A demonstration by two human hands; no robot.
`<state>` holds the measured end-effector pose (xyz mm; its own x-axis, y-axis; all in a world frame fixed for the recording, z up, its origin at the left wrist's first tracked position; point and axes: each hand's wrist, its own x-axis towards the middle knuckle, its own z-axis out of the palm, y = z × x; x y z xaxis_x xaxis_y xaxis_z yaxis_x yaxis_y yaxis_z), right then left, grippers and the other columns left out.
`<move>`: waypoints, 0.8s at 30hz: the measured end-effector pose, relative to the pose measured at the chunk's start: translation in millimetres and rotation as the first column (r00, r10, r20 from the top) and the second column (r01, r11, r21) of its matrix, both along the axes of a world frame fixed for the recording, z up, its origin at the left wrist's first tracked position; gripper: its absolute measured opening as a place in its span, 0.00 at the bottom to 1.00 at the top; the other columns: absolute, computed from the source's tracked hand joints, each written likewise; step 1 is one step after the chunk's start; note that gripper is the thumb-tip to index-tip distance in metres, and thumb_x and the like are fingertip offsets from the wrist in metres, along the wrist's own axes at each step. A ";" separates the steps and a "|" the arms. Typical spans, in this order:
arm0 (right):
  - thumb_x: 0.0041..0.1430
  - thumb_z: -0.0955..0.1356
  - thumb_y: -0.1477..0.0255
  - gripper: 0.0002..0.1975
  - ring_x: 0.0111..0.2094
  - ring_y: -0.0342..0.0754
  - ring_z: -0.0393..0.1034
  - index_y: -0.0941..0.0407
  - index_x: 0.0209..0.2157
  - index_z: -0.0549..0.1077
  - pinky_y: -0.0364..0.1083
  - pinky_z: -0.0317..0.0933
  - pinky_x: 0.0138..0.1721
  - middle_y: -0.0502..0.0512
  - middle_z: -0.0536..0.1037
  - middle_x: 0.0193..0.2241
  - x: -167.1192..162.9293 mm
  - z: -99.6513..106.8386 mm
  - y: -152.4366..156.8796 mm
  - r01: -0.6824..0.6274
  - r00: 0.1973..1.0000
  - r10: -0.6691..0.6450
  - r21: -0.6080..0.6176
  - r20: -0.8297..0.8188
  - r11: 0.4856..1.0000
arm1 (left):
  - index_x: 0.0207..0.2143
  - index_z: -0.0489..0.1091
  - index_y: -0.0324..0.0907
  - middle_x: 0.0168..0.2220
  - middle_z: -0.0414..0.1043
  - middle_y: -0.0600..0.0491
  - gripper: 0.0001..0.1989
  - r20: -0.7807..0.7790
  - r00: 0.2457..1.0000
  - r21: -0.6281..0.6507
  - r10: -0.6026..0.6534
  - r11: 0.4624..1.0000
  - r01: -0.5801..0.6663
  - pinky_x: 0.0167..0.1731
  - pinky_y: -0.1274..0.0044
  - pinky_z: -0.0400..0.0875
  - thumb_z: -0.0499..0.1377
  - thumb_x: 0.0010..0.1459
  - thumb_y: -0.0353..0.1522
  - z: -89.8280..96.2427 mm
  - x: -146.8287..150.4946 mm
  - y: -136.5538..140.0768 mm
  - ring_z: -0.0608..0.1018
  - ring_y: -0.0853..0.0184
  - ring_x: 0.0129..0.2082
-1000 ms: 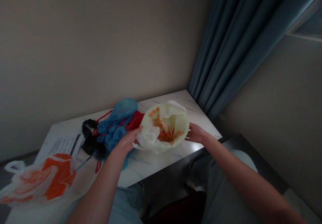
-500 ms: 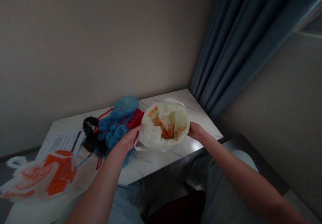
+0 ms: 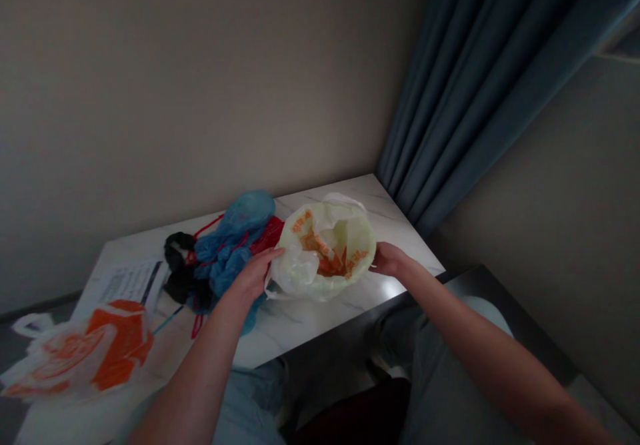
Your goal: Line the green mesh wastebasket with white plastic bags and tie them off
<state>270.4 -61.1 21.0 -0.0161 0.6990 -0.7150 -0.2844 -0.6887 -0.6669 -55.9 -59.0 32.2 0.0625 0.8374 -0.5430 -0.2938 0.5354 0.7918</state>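
Between my hands is a round, pale yellow-green bin, with a white plastic bag lining it and folded over its rim. Orange print shows on the bag inside the opening, which faces me. My left hand grips the bag-covered left side, thumb near the rim. On the opposite side my right hand holds the bin, its fingertips hidden behind the edge. Just left of the bin lie crumpled blue plastic bags, a red bag and a black bag, some with red drawstrings.
A white marbled table carries everything. At its left end lie a white bag with orange print and a printed sheet. A wall stands behind, and a blue-grey curtain hangs at the right corner. My legs are below the table's front edge.
The lined bin has shifted very slightly left in the view, with both hands still on it. The bags on the table stay where they were.
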 end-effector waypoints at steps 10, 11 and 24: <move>0.53 0.63 0.72 0.03 0.28 0.49 0.67 0.55 0.28 0.67 0.45 0.60 0.32 0.53 0.74 0.24 -3.7 1.2 3.1 0.008 0.720 -0.269 0.381 0.640 0.925 | 0.41 0.76 0.42 0.37 0.81 0.47 0.10 0.082 0.996 0.030 -0.024 0.999 0.022 0.32 0.73 0.79 0.63 0.55 0.31 4.1 10.9 -2.9 0.82 0.58 0.37; 0.54 0.62 0.71 0.04 0.28 0.49 0.67 0.55 0.29 0.68 0.46 0.59 0.32 0.54 0.74 0.25 -2.8 2.2 2.7 -0.053 0.643 -0.274 0.399 0.715 0.916 | 0.41 0.76 0.41 0.37 0.81 0.47 0.10 0.075 0.997 0.046 -0.023 0.999 0.019 0.32 0.73 0.78 0.63 0.55 0.30 4.0 10.4 -3.0 0.82 0.59 0.37; 0.52 0.64 0.74 0.11 0.28 0.50 0.65 0.52 0.40 0.69 0.46 0.55 0.34 0.50 0.72 0.25 -1.7 23.3 -5.4 -0.347 0.474 -0.352 0.538 0.807 0.768 | 0.34 0.77 0.39 0.34 0.80 0.45 0.10 -0.105 0.966 -0.010 -0.236 0.972 0.237 0.29 0.77 0.74 0.70 0.48 0.33 21.6 8.1 -14.4 0.79 0.65 0.28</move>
<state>268.7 -66.4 44.3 0.3282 0.9252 0.1905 0.6440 -0.0716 -0.7617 -47.9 -73.4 53.7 0.2019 0.8070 -0.5549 -0.0744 0.5776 0.8129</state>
